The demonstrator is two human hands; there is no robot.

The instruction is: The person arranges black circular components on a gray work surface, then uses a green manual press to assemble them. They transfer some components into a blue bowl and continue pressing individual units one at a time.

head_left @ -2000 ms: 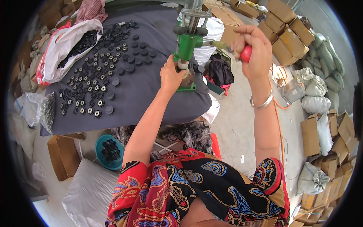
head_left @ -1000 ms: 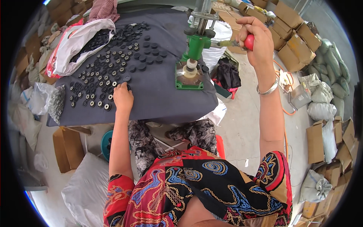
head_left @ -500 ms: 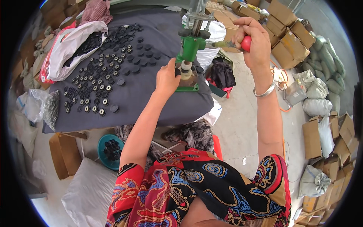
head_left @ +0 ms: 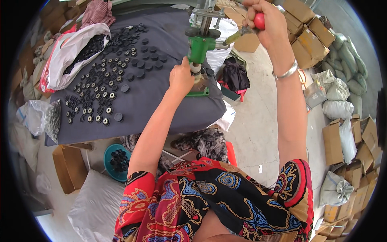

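Note:
A green hand press (head_left: 200, 44) stands on the right part of a table covered in dark grey cloth (head_left: 161, 105). My left hand (head_left: 181, 76) is at the press base, fingers at a small round part under the ram; what it holds is hidden. My right hand (head_left: 264, 18) is raised and shut on the red knob of the press lever (head_left: 259, 21). Several small black round parts (head_left: 109, 80) lie spread across the cloth to the left of the press.
A white plastic bag of black parts (head_left: 72, 52) lies at the table's far left. A teal bowl with parts (head_left: 115, 161) sits on the floor under the table edge. Cardboard boxes (head_left: 342, 137) and filled sacks (head_left: 342, 92) line the right side. A black bag (head_left: 236, 74) lies beyond the press.
My left hand went from the loose parts on the cloth back to the press base. My right hand stayed up on the red lever knob.

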